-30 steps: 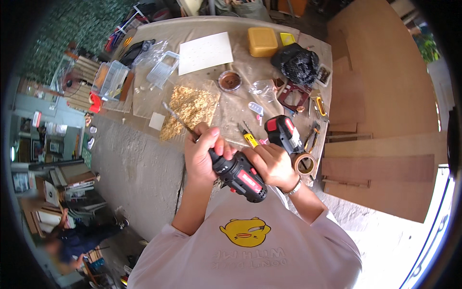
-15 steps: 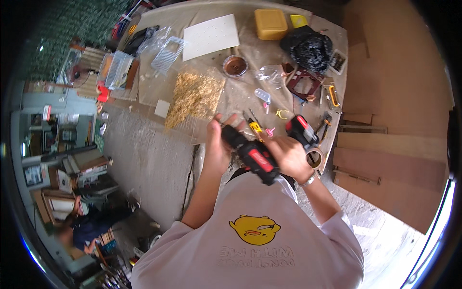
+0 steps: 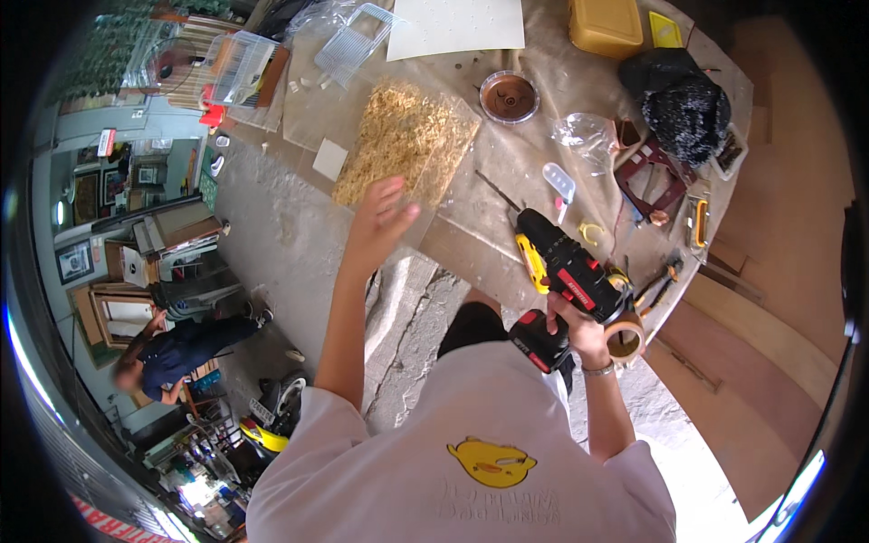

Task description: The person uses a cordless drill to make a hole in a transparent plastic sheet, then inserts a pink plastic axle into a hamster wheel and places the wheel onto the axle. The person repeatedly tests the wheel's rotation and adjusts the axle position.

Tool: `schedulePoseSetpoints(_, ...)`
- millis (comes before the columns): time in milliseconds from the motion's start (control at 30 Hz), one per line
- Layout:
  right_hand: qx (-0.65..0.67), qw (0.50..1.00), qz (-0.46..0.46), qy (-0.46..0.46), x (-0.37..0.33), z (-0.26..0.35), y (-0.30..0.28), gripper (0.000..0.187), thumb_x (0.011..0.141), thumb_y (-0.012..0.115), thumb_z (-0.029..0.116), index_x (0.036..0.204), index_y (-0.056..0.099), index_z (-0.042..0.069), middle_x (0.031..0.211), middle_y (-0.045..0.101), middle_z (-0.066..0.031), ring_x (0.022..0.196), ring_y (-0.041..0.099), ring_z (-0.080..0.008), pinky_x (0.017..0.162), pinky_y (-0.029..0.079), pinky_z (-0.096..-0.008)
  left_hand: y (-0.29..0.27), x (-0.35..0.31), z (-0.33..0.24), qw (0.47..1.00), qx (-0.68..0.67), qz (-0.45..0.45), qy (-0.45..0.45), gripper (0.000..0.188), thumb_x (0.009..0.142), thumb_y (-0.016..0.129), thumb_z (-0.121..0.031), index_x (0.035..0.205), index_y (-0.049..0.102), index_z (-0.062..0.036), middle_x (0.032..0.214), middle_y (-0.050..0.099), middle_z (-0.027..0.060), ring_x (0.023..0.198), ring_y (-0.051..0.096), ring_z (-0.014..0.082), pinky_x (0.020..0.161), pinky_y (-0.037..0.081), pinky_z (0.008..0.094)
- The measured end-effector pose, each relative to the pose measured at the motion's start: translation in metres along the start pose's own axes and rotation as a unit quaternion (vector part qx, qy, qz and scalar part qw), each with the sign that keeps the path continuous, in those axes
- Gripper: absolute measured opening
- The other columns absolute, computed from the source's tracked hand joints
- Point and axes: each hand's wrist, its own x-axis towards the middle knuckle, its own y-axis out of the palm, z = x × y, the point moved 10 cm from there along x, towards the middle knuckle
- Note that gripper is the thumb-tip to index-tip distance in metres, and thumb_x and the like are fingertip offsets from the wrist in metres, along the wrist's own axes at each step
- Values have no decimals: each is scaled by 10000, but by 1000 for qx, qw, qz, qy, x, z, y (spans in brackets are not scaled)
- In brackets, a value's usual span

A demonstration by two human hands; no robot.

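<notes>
My right hand (image 3: 577, 328) is wrapped round the handle of a black and red cordless drill (image 3: 568, 267). Its battery end points back toward my shirt, and a long thin drill bit (image 3: 500, 192) sticks out toward the far left. My left hand (image 3: 380, 222) is raised and empty, fingers apart, over the near edge of a clear sheet or bag with wood shavings (image 3: 403, 136). A yellow tool (image 3: 531, 261), partly hidden, lies beside the drill. Right by my right wrist is a roll of brown tape (image 3: 625, 340).
On the cloth-covered table are a round dish of brown stuff (image 3: 509, 96), a white board (image 3: 457, 25), a yellow tub (image 3: 605, 25), a black plastic bag (image 3: 674, 104) and a maroon frame (image 3: 647, 176). Brown panels (image 3: 769, 353) stand right. A person (image 3: 186, 348) is at far left.
My left hand has let go of the drill's front and moved left. The drill has turned in my right hand, its battery now toward me. My view has shifted, too.
</notes>
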Motion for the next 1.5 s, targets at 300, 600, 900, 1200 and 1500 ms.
schedulePoseSetpoints(300,160,980,12,115,80,-67,13,301,944,670,68,1213,635,-61,776,636,-57,580,583,-126,491,468,-262,70,97,26,979,-29,171,-102,602,1005,674,-231,1526,412,-81,1444,537,207,1297,571,323,1067,483,442)
schedulePoseSetpoints(600,138,979,26,147,89,-87,4,322,929,650,-7,1251,637,-7,1114,690,-133,616,607,-123,519,516,-274,76,108,32,982,-34,162,-92,525,1024,612,-190,1499,452,-36,1378,592,211,1281,584,287,1026,502,410)
schedulePoseSetpoints(900,137,981,83,112,106,-65,-14,393,917,660,-7,1305,598,-30,1134,692,-152,636,622,-133,508,526,-268,72,109,33,983,-41,166,-66,536,1026,632,-253,1491,478,-34,1351,621,217,1311,582,306,981,549,423)
schedulePoseSetpoints(1200,143,966,82,201,119,-58,-17,279,883,642,34,1147,643,-54,662,601,-58,489,555,-139,462,436,-268,72,108,34,982,-45,168,-72,557,1011,641,-198,1512,465,-29,1343,636,204,1277,596,282,1067,470,421)
schedulePoseSetpoints(1500,153,963,66,213,117,-66,-18,158,877,700,7,1011,619,-13,678,572,-56,511,568,-147,432,453,-275,72,108,34,981,-43,177,-67,562,1009,632,-145,1517,447,12,1372,620,188,1268,594,261,1102,445,414)
